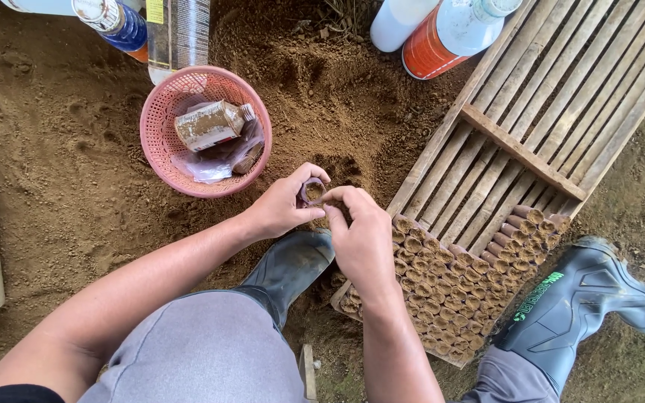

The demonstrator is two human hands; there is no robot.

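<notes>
— Soil-filled, that little tube (313,192)? Which way does it point?

— Yes, a small clear plastic tube with brown earth in it. Its open mouth faces up toward the camera, so its long axis runs roughly up and down, tilted a little. It sits in the air between both hands, just above the loose soil (76,149) and the nearer boot.

— How are the hands placed?

— The left hand (281,205) comes in from the left, thumb and forefinger curled narrowly around the tube's rim. The right hand (363,239) arches over from below, its fingers (341,195) bent down and pinched at the tube's edge. Both forearms reach forward over the knees.

— What lies around them?

— A pink plastic basket (160,142) sits just left of the hands, with a dusty packet (210,124) and crumpled plastic inside. To the right, a slatted bamboo tray (561,97) holds rows of filled tubes (442,283) packed tight in its near corner. Bottles (449,33) stand at the top edge. Two dark rubber boots (584,306) rest on the ground, one right under the hands.

— Anything blocking the tray?

— Only the right hand, which covers the tray's near corner.
</notes>
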